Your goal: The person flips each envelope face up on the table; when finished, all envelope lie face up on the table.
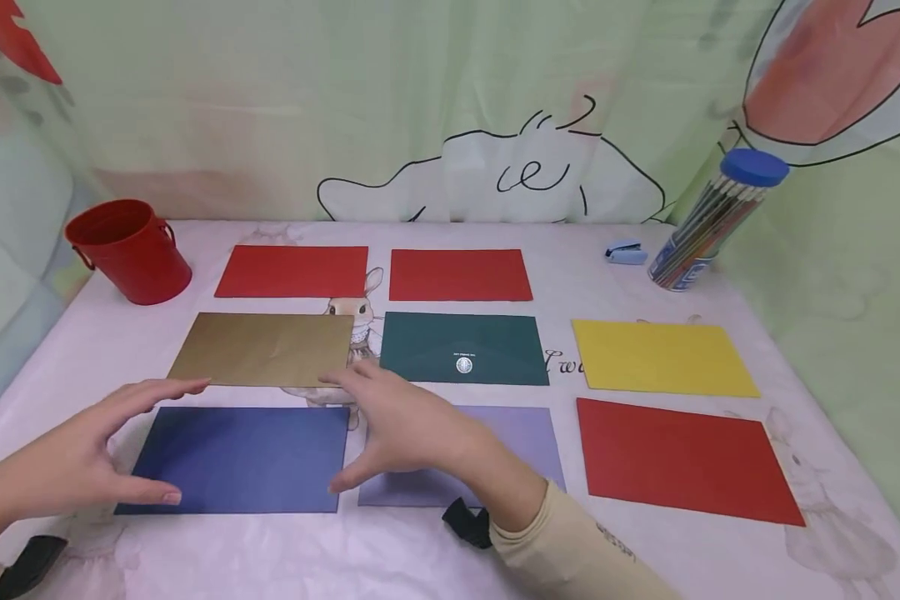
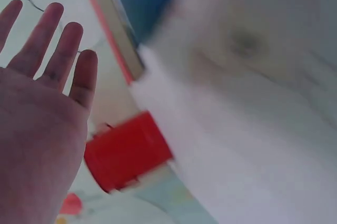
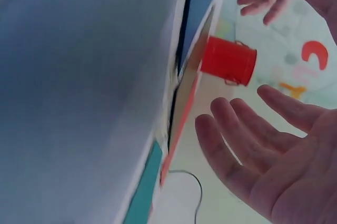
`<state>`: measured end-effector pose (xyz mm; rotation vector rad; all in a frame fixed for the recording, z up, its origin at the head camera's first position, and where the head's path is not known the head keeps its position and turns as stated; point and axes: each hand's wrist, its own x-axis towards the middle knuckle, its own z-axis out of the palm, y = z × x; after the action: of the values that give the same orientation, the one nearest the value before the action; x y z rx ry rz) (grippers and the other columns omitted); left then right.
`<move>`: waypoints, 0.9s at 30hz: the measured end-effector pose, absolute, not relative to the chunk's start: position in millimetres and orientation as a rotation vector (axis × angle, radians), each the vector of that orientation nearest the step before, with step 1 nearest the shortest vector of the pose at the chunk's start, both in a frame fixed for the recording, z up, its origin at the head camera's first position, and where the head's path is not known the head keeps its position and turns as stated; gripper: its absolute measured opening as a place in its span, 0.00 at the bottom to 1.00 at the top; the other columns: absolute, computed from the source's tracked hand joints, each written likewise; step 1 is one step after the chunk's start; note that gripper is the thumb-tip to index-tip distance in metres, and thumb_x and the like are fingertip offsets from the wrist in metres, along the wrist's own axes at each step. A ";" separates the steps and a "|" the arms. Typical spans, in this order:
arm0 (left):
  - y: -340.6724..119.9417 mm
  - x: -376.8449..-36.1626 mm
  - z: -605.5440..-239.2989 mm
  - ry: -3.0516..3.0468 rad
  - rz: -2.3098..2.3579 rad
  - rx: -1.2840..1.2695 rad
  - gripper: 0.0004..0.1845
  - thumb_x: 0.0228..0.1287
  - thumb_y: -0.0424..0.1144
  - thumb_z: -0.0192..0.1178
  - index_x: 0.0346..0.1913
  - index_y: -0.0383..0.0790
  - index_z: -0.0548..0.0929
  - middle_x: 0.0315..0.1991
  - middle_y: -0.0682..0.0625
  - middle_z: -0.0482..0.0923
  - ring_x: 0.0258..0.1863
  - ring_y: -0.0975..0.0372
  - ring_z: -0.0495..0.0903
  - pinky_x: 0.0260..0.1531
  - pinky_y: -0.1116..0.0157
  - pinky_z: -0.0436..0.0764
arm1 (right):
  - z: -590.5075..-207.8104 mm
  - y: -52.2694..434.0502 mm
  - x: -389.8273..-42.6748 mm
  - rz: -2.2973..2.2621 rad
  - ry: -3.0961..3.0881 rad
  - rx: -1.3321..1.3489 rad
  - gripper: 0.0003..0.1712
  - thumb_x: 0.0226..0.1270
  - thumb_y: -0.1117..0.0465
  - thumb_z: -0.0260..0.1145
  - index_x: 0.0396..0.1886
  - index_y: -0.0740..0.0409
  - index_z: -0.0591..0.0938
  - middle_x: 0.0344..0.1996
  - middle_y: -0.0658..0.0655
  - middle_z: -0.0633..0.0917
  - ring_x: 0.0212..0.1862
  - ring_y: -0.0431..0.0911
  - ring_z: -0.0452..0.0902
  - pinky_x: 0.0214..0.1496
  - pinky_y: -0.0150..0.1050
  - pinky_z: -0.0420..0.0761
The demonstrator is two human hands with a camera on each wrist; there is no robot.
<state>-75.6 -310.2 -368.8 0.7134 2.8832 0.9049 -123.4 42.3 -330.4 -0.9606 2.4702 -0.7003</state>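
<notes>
Low in the head view, the left hand (image 1: 82, 454) and right hand (image 1: 401, 429) flank the dark blue rectangular paper sheet (image 1: 243, 458) lying flat at lower left, both with fingers spread and grasping nothing, thumbs near its bottom corners. Just above it lies a gold paper sheet (image 1: 266, 348); a lavender paper sheet (image 1: 521, 433) sits partly under the right hand. Farther up left stands a small red metal bucket (image 1: 131, 250).

— What's under your hands?
— You have a matt dark blue paper sheet (image 1: 240, 459); the gold sheet (image 1: 264, 349) behind it has a soft metallic sheen.
— And the red bucket (image 1: 131, 250)?
— Smooth, painted metal by its look.
</notes>
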 end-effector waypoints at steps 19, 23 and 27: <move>-342.4 -73.3 -397.9 2.836 0.774 0.656 0.61 0.31 0.59 0.84 0.74 0.50 0.67 0.67 0.42 0.69 0.62 0.86 0.54 0.52 0.87 0.55 | -352.6 16.9 -110.4 -0.280 2.525 -1.226 0.57 0.42 0.39 0.84 0.72 0.53 0.72 0.67 0.48 0.75 0.70 0.40 0.64 0.69 0.31 0.63; -342.0 -71.8 -397.6 2.816 0.809 0.640 0.60 0.33 0.59 0.83 0.75 0.51 0.66 0.68 0.45 0.69 0.62 0.87 0.55 0.53 0.87 0.56 | -353.6 15.6 -108.3 -0.237 2.560 -1.245 0.55 0.43 0.39 0.84 0.72 0.48 0.73 0.66 0.47 0.76 0.70 0.41 0.65 0.67 0.30 0.65; -343.0 -71.2 -395.8 2.809 0.792 0.669 0.62 0.37 0.61 0.81 0.79 0.53 0.61 0.68 0.47 0.71 0.64 0.88 0.55 0.54 0.86 0.58 | -353.2 14.5 -108.2 -0.258 2.547 -1.249 0.53 0.46 0.42 0.83 0.73 0.44 0.71 0.66 0.45 0.76 0.69 0.41 0.67 0.63 0.30 0.70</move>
<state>-71.2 -343.0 -395.8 0.6687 2.8086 0.7921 -108.2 14.5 -353.2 -1.2489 2.5470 -0.2575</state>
